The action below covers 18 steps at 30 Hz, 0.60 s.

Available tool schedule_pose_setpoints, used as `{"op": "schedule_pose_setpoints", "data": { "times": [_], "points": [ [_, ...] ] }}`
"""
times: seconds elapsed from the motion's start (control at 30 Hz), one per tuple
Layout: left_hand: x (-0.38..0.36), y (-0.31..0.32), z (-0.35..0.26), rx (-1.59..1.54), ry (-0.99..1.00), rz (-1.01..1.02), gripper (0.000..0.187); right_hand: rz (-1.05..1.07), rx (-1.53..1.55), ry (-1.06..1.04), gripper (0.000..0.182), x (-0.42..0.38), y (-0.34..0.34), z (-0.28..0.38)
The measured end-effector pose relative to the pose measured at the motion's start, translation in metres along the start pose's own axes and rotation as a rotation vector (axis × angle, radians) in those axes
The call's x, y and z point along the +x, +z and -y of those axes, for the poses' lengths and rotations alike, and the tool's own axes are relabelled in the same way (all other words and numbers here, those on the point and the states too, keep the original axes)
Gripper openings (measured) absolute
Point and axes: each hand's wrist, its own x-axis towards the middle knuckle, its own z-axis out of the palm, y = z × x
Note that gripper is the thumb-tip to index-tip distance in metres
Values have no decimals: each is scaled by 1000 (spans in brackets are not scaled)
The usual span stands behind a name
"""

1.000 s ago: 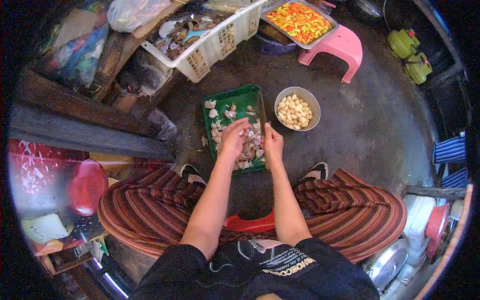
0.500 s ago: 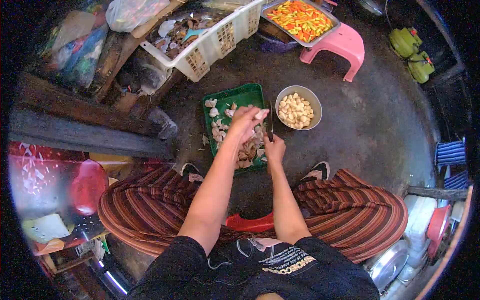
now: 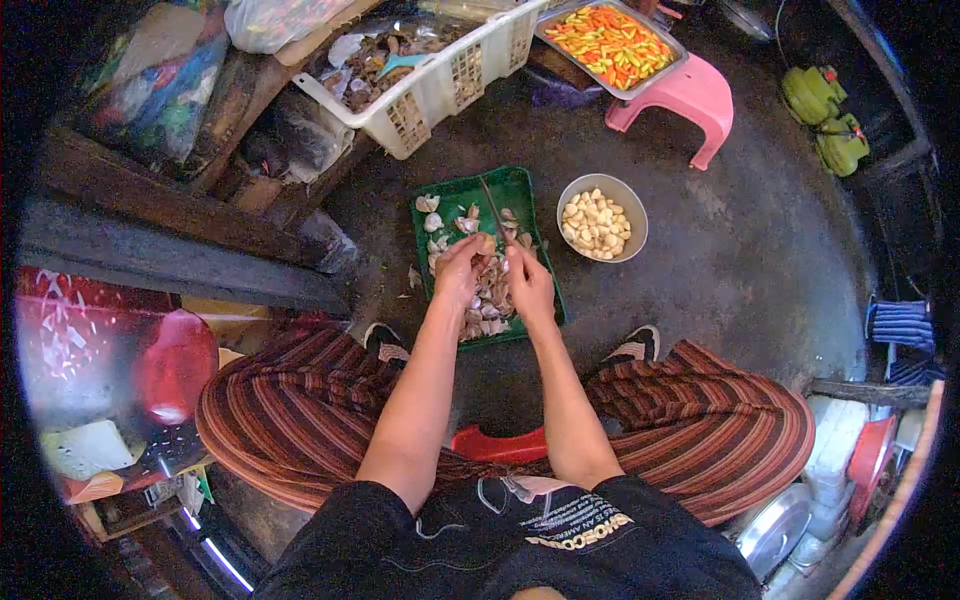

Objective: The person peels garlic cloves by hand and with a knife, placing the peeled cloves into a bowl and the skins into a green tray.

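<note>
Over the green tray (image 3: 515, 184), my left hand (image 3: 459, 272) is closed, pinching a garlic clove (image 3: 487, 243) at its fingertips. My right hand (image 3: 531, 288) grips a knife (image 3: 493, 207) just to the right of the clove, its blade pointing up and to the left toward the tray's far edge. Garlic bulbs (image 3: 432, 222) lie along the tray's left side. Loose papery skins (image 3: 490, 300) cover much of its middle and near end. A round metal bowl (image 3: 637, 203) of peeled garlic cloves (image 3: 596, 224) stands on the floor right of the tray.
A white plastic crate (image 3: 425, 110) stands beyond the tray. Behind the bowl, a pink stool (image 3: 705, 95) sits by a metal tray of chilies (image 3: 612, 45). Green gas cylinders (image 3: 815, 95) are at far right. A wooden beam (image 3: 180, 245) runs along the left.
My left hand has drawn back and down with the garlic. My right hand has moved up and left, bringing the knife from between tray and bowl to over the tray.
</note>
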Motion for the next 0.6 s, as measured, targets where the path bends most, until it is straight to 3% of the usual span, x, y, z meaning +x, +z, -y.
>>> {"op": "schedule_pose_setpoints", "data": {
  "times": [0.3, 0.47, 0.6],
  "points": [
    [-16, 11, 0, 96, 175, 24, 16, 84, -96, -4, 38, -2, -5, 19],
    [-19, 14, -1, 135, 241, 18, 15, -14, -102, -235, 37, 0, 0, 11],
    [-21, 16, -3, 213, 300, 28, 13, -15, -66, -224, 38, -1, 1, 11]
  ]
}}
